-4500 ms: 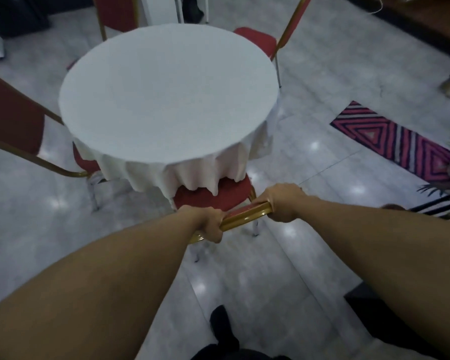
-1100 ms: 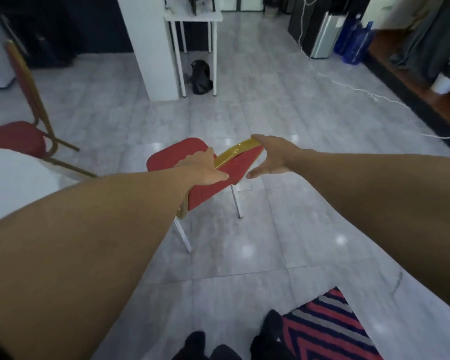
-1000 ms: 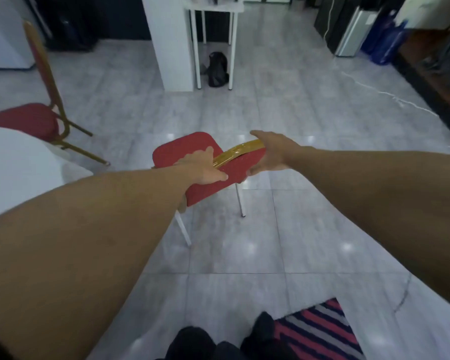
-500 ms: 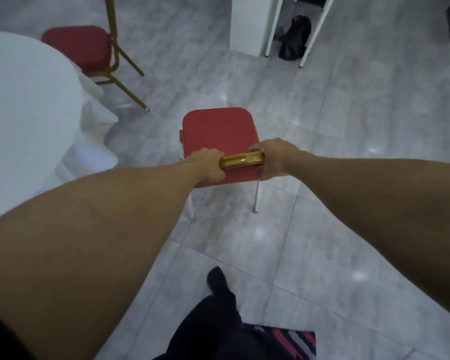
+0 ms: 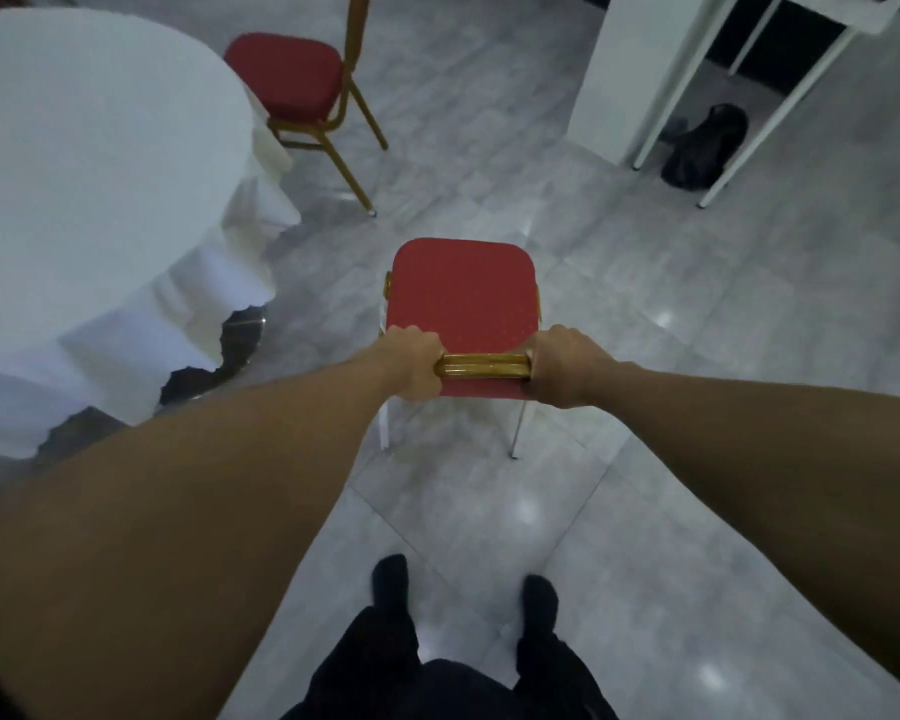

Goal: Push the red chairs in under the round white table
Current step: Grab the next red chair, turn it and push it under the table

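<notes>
Red upholstery is covering the seat of the gold-framed chair (image 5: 461,293) that is standing on the grey tiled floor (image 5: 645,511) straight ahead of the person, well apart from the round desk draped in a white cloth (image 5: 89,163) at the left. Its seat is sitting wholly outside the desk's edge, with open floor between them. Both hands are clamped on the gold top rail of the chair's back (image 5: 481,367). The left hand (image 5: 411,363) is wrapping its grip fully around the rail's left end, fingers curled under and closed tight. The right hand (image 5: 562,368) is doing the same at the right end, its grip shut hard on the rail, a short bare stretch of gold showing between the two fists. A second red padded chair with a gold frame (image 5: 292,83) is standing farther off, its seat just beside the desk's hanging cloth. Beyond, at the upper right, a white-legged side table (image 5: 780,80) is standing over a dark bag (image 5: 705,148). Two dark shoes (image 5: 391,579) are showing below.
</notes>
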A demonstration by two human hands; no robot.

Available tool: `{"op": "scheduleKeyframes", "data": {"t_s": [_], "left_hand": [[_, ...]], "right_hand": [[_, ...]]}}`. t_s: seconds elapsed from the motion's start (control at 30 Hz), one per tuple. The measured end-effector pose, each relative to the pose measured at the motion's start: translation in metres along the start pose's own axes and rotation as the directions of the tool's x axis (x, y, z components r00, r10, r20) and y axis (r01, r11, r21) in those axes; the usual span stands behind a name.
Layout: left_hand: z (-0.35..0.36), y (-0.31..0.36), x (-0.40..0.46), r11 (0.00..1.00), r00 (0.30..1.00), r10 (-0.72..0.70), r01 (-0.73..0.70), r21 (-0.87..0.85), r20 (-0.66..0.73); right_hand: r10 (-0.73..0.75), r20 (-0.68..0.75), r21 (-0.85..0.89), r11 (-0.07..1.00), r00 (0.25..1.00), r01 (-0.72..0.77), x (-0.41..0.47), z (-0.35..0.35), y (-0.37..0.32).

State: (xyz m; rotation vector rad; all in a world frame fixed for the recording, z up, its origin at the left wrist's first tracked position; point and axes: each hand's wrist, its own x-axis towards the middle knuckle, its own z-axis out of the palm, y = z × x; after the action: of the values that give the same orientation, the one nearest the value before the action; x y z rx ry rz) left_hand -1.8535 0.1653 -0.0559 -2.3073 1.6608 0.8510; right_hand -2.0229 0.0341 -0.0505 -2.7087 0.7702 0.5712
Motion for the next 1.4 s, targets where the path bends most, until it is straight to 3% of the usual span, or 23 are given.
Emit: {"op": "scheduleKeyframes", "data": {"t_s": [0.33,0.53,0.73,1.07,1.4], "left_hand": [[0.042,0.061,-0.027,0.941,0.954,-0.297,0.283,-0.187,-0.05],[0.062,0.083,-0.049,0.872,0.909,-0.417,0.401,-0.282,0.003],[0.072,0.076,-0.067,0.792,0.87,-0.493,0.461,-0.401,0.026],[0.061,0.001,-0.059,0.679,0.83,-0.555,0.49,-0.546,0.055],[0.022,-0.116,-0.054,0.637,0.796,-0.601,0.532,-0.557,0.072]], "right_hand": [[-0.271,0.085,-0.141,0.949,0.959,0.281,0.014,-0.013,0.04],[-0.38,0.129,-0.287,0.87,0.916,0.402,0.013,-0.023,0.027],[-0.485,0.181,-0.316,0.795,0.856,0.517,0.033,-0.032,0.0],[-0.553,0.191,-0.304,0.752,0.811,0.585,0.099,-0.045,-0.053],[-0.568,0.209,-0.294,0.74,0.796,0.605,0.191,-0.079,-0.14]]}}
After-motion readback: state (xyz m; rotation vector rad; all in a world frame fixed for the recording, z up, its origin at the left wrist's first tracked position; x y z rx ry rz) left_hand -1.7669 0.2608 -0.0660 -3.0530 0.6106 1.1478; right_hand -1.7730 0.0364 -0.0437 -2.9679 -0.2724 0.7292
